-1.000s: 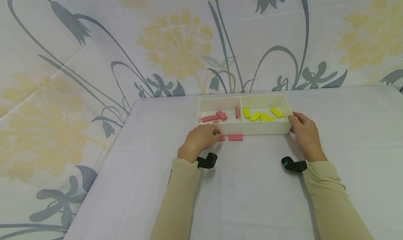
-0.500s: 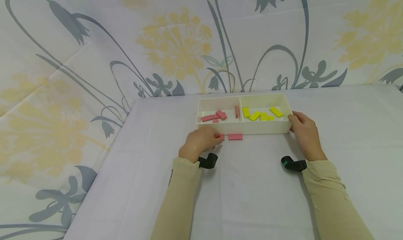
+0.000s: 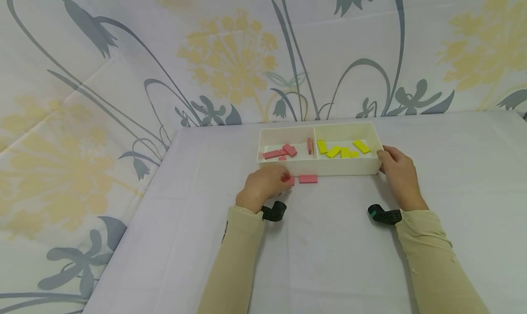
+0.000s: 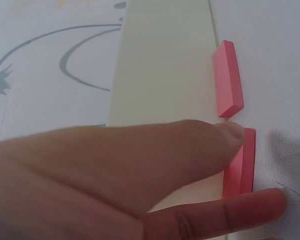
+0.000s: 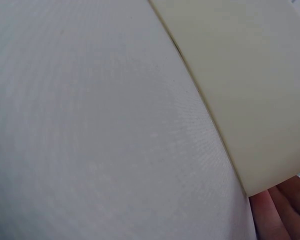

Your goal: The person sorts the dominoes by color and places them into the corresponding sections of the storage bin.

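My left hand (image 3: 265, 183) pinches a small pink block (image 4: 240, 170) between thumb and forefinger, just in front of the white two-part box (image 3: 329, 168). In the left wrist view the thumb is at the block's far end and the forefinger at its near end. A second pink block (image 3: 308, 179) lies right of it along the box's front wall, a small gap between them. My right hand (image 3: 401, 179) grips the box's right front corner, thumb on the near side. In the right wrist view its fingers (image 5: 270, 217) show past the corner, partly cut off.
Several pink blocks (image 3: 271, 154) lie in the box's left compartment, one on edge by the divider (image 3: 315, 142). Several yellow blocks (image 3: 361, 146) lie in the right compartment. A white cloth (image 3: 329, 259) covers the table, with a flower-patterned curtain (image 3: 247, 53) behind.
My left hand has shifted slightly right and towards me, and the pink block at its fingertips has moved slightly right. The right hand, the box and the second block stay where they were.
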Demonstrator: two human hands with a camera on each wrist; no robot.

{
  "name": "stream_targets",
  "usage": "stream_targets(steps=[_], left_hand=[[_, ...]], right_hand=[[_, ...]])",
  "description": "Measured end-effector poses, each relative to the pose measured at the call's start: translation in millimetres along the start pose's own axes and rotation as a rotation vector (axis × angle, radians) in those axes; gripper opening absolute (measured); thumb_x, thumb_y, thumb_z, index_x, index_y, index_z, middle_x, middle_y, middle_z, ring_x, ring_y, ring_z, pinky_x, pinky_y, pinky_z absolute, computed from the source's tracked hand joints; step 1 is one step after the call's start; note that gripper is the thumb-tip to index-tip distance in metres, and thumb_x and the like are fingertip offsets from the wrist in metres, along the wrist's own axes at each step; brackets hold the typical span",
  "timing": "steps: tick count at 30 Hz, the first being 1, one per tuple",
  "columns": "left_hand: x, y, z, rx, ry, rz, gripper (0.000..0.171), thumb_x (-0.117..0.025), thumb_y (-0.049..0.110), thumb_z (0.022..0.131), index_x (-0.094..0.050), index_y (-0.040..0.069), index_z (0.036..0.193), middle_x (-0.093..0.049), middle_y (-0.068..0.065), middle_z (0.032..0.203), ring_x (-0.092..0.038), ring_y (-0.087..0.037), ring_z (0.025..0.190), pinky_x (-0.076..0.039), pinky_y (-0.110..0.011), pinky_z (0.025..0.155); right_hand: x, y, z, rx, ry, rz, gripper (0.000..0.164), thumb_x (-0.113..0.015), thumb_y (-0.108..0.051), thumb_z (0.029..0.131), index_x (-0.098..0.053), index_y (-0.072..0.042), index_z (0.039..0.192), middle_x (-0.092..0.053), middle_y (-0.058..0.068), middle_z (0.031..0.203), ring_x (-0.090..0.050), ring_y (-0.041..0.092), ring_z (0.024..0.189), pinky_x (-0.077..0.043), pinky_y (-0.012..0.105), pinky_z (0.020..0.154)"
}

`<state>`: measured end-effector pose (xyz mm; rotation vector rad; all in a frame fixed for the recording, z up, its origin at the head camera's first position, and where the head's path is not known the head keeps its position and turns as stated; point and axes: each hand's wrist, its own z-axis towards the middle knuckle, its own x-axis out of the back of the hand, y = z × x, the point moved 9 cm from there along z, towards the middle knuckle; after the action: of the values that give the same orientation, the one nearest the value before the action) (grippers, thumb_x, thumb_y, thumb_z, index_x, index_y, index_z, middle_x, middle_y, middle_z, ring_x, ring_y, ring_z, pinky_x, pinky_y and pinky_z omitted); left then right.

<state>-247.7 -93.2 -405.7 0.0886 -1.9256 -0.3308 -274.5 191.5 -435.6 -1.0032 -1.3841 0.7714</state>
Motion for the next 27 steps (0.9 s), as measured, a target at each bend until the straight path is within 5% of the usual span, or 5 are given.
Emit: stream_targets(steps=[27], left_hand=[[-6.1, 0.2, 1.5, 0.016, -0.021, 0.013, 0.02, -0.067, 0.024, 0.078, -0.057, 0.017, 0.094, -0.054, 0.003, 0.079, -0.049, -0.015, 0.071, -0.04, -0.028, 0.057]], right_hand=[[0.1, 0.9, 0.2, -0.004, 0.005, -0.008, 0.065, -0.027, -0.053, 0.09, -0.034, -0.009, 0.137, -0.038, 0.014, 0.136, -0.047, 0.03, 0.109, -0.032, 0.048, 0.094]])
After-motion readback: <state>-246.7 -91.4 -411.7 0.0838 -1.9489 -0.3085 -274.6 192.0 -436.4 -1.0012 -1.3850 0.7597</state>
